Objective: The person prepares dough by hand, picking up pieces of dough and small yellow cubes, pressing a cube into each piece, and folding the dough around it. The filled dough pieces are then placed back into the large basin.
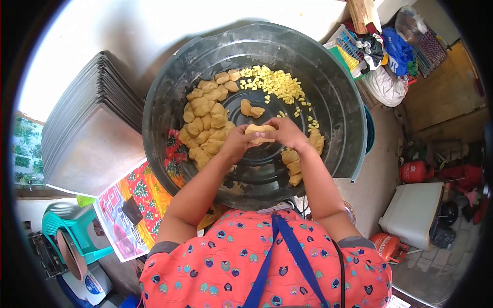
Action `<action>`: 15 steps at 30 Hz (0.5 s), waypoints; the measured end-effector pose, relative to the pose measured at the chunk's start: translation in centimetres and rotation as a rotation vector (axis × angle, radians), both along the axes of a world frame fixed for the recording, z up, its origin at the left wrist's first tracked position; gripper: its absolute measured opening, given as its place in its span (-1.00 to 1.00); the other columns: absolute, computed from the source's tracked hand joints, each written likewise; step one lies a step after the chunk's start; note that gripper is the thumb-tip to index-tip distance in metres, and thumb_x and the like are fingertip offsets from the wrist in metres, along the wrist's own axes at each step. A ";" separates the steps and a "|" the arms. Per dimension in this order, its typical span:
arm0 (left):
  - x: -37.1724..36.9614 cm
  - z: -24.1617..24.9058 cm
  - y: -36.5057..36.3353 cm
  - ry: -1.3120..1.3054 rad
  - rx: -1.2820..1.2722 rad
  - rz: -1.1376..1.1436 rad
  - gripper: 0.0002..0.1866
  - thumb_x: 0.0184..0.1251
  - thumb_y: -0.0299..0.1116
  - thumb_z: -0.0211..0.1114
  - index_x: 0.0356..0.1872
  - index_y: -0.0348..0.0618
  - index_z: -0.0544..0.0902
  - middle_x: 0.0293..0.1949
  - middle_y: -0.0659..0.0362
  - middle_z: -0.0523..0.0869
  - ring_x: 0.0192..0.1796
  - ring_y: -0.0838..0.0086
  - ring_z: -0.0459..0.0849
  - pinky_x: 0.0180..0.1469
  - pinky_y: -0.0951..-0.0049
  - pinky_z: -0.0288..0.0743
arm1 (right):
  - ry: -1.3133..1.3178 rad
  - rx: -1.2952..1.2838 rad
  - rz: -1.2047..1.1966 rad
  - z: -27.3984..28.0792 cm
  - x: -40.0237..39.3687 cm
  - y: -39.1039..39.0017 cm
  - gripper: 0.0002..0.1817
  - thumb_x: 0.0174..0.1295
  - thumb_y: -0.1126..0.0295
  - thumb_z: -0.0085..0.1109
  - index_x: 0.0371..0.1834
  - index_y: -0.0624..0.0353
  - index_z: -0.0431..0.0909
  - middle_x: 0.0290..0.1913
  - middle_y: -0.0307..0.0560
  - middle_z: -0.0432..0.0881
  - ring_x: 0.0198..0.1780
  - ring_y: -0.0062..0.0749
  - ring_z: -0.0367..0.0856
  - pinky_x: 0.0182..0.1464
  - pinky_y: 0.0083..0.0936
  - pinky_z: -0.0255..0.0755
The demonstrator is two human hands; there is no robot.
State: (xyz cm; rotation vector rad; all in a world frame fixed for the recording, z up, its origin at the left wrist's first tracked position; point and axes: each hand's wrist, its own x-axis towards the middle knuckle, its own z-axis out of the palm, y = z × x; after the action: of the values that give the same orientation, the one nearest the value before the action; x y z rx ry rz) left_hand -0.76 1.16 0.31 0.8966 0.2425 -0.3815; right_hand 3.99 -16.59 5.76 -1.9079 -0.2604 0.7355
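Note:
Between my two hands, over the middle of a big dark round tub [328, 77], is a piece of tan dough [260, 129]. My left hand [239, 142] has its fingers closed on the near left side of the piece. On its right side, my right hand [286, 132] grips it with thumb and fingers. Many dough lumps [205, 110] lie crowded along the tub's left side. Two small lumps [251, 109] sit just beyond my hands, and more dough pieces [292, 161] are by my right forearm. Small yellow cubes [275, 82] are scattered at the far side.
A stack of metal trays [95, 128] leans at the left, above a colourful printed sheet [136, 205]. A green plastic chair [77, 231] stands lower left. Crates and bags [385, 56] are piled at upper right. Red gas cylinders [387, 246] and a white box [413, 213] stand right.

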 end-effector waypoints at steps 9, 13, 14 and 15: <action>0.6 -0.1 0.6 -0.035 -0.004 0.226 -0.73 0.23 -0.52 0.23 -0.08 -0.41 0.47 -0.18 0.04 0.64 -0.21 0.36 0.67 -0.18 0.41 0.62 | 0.166 0.160 -0.193 0.7 1.0 -2.1 -0.63 0.05 0.41 0.37 -0.07 0.31 0.57 -0.26 -0.18 0.65 -0.29 -0.63 0.55 -0.23 -0.67 0.39; 2.0 -0.7 3.2 -0.042 -0.116 0.415 -0.76 0.26 -0.50 0.17 -0.09 -0.41 0.46 -0.20 0.05 0.62 -0.24 0.34 0.65 -0.18 0.37 0.59 | 0.158 0.300 -0.316 0.2 1.3 -3.5 -0.66 0.07 0.45 0.32 -0.07 0.31 0.57 -0.24 -0.15 0.64 -0.27 -0.58 0.56 -0.21 -0.64 0.42; 2.1 -0.7 3.6 -0.042 -0.193 0.447 -0.77 0.27 -0.52 0.14 -0.09 -0.40 0.45 -0.21 0.06 0.60 -0.24 0.34 0.63 -0.18 0.38 0.58 | 0.147 0.300 -0.331 0.3 1.4 -3.7 -0.67 0.07 0.45 0.31 -0.07 0.31 0.57 -0.24 -0.14 0.64 -0.26 -0.57 0.57 -0.20 -0.63 0.42; 2.0 -0.5 3.8 -0.035 -0.197 0.419 -0.76 0.28 -0.50 0.15 -0.08 -0.40 0.46 -0.20 0.07 0.61 -0.22 0.35 0.63 -0.16 0.38 0.58 | 0.135 0.300 -0.349 0.3 1.5 -3.8 -0.67 0.08 0.45 0.30 -0.08 0.31 0.57 -0.23 -0.14 0.64 -0.25 -0.57 0.57 -0.20 -0.62 0.42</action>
State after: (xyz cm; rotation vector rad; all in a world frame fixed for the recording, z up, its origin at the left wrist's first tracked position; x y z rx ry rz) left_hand 1.21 4.95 -0.23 0.6372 0.3462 0.0000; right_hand 5.50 -20.42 6.09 -1.5570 0.0466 0.5510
